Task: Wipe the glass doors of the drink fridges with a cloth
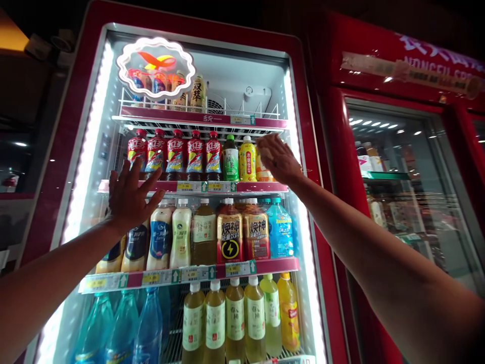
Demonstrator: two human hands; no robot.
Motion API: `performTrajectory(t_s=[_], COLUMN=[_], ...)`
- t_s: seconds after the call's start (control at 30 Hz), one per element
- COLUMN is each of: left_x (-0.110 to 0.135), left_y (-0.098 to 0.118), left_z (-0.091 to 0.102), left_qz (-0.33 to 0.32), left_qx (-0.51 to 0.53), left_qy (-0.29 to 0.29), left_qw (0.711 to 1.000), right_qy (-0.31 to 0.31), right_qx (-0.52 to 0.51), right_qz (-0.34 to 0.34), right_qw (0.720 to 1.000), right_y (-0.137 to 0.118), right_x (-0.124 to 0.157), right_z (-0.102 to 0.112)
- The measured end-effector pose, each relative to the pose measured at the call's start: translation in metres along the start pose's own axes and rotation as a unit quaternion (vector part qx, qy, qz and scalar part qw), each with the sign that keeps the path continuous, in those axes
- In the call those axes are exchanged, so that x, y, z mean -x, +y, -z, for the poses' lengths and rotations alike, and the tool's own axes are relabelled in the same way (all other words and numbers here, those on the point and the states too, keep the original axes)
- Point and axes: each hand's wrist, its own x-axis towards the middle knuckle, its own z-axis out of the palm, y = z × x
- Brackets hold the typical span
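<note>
Left hand [131, 194]: fingers splayed, nothing held, at the glass door [231, 63]. Right hand [281, 157]: fingers flattened over what I take for a brown cloth [270, 140], door's upper right; grip unclear. Risks: slack pressure could drop the cloth; bare fingertips could smudge glass.

Dark red fridge [197, 16]; sign [156, 68] outlined in scalloped white, with a red, orange and yellow emblem [161, 61]. Brownish cloth [271, 142]. Red-capped bottles [175, 147] in red, blue and yellow labels [175, 157]. Energy drink [229, 227] with a yellow lightning bolt [230, 249] on black. Pink shelf strips [278, 264], white-on-green arrows [253, 266].
</note>
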Motion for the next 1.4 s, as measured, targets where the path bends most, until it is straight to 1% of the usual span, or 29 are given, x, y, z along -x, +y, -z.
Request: performTrajectory(t_s=[0.07, 0.1, 0.13, 0.17, 0.2, 0.27, 0.33, 0.37, 0.43, 0.5, 0.57, 0.6, 0.63, 0.67, 0.77, 0.83, 0.9, 1.0, 1.07, 1.1, 1.17, 1.23, 1.3, 1.33, 1.4], left_x=[0.000, 0.001, 0.001, 0.002, 0.002, 0.003, 0.004, 0.004, 0.004, 0.004, 0.003, 0.003, 0.002, 0.002, 0.001, 0.001, 0.001, 0.001, 0.001, 0.001, 0.004, 0.007, 0.010, 0.012, 0.014], left_y=[-0.001, -0.002, -0.003, -0.004, -0.006, -0.009, -0.011, -0.012, -0.013, -0.013, -0.014, -0.014, -0.015, -0.016, -0.021, -0.027, -0.037, -0.057, -0.071, -0.077, -0.088, -0.096, -0.101, -0.104, -0.108], left_z=[-0.001, -0.001, -0.002, -0.003, -0.004, -0.006, -0.007, -0.007, -0.006, -0.005, -0.005, -0.005, -0.006, -0.006, -0.004, 0.002, 0.011, 0.027, 0.036, 0.040, 0.046, 0.051, 0.054, 0.055, 0.057], left_qz=[-0.005, -0.009, -0.015, -0.021, -0.027, -0.039, -0.046, -0.047, -0.048, -0.049, -0.047, -0.045, -0.043, -0.043, -0.050, -0.066, -0.095, -0.143, -0.165, -0.173, -0.185, -0.196, -0.205, -0.209, -0.217], left_qx=[0.006, 0.008, 0.010, 0.010, 0.008, 0.002, 0.001, 0.003, 0.009, 0.012, 0.015, 0.017, 0.020, 0.022, 0.030, 0.037, 0.044, 0.061, 0.072, 0.076, 0.075, 0.064, 0.052, 0.048, 0.043], left_qy=[0.009, 0.012, 0.015, 0.015, 0.016, 0.016, 0.016, 0.016, 0.011, 0.006, -0.001, -0.006, -0.012, -0.017, -0.033, -0.046, -0.069, -0.113, -0.136, -0.145, -0.161, -0.173, -0.183, -0.185, -0.181], left_qw=[1.000, 1.000, 1.000, 1.000, 0.999, 0.999, 0.999, 0.999, 0.999, 0.999, 0.999, 0.999, 0.999, 0.999, 0.998, 0.996, 0.992, 0.981, 0.974, 0.971, 0.966, 0.963, 0.960, 0.959, 0.958], right_qy=[0.026, 0.036, 0.041, 0.040, 0.032, 0.006, -0.022, -0.031, -0.035, -0.014, 0.010, 0.015, 0.015, 0.008, -0.030, -0.049, -0.050, -0.016, 0.003, 0.005, -0.009, -0.032, -0.046, -0.047, -0.035], right_qx=[0.014, 0.019, 0.022, 0.021, 0.017, 0.009, 0.005, 0.005, 0.010, 0.022, 0.043, 0.050, 0.053, 0.051, 0.026, 0.013, 0.008, 0.002, -0.008, -0.013, -0.019, -0.021, -0.020, -0.020, -0.024], right_qz=[-0.092, -0.118, -0.125, -0.112, -0.080, 0.008, 0.064, 0.074, 0.050, -0.022, -0.092, -0.108, -0.105, -0.083, 0.038, 0.091, 0.085, 0.002, -0.038, -0.041, -0.011, 0.040, 0.069, 0.069, 0.045], right_qw=[0.995, 0.992, 0.991, 0.993, 0.996, 1.000, 0.998, 0.997, 0.998, 0.999, 0.995, 0.993, 0.993, 0.995, 0.998, 0.995, 0.995, 1.000, 0.999, 0.999, 1.000, 0.998, 0.996, 0.996, 0.998], right_y=[0.002, -0.003, -0.012, -0.024, -0.038, -0.063, -0.076, -0.078, -0.072, -0.065, -0.069, -0.077, -0.088, -0.102, -0.140, -0.151, -0.148, -0.139, -0.145, -0.153, -0.173, -0.191, -0.200, -0.201, -0.203], right_x=[-0.014, -0.020, -0.024, -0.025, -0.024, -0.017, -0.011, -0.010, -0.016, -0.029, -0.042, -0.047, -0.050, -0.050, -0.044, -0.041, -0.046, -0.061, -0.070, -0.072, -0.072, -0.070, -0.070, -0.071, -0.076], right_z=[-0.004, -0.007, -0.011, -0.016, -0.019, -0.024, -0.023, -0.022, -0.021, -0.023, -0.030, -0.035, -0.039, -0.043, -0.049, -0.047, -0.045, -0.047, -0.053, -0.056, -0.061, -0.062, -0.062, -0.063, -0.066])
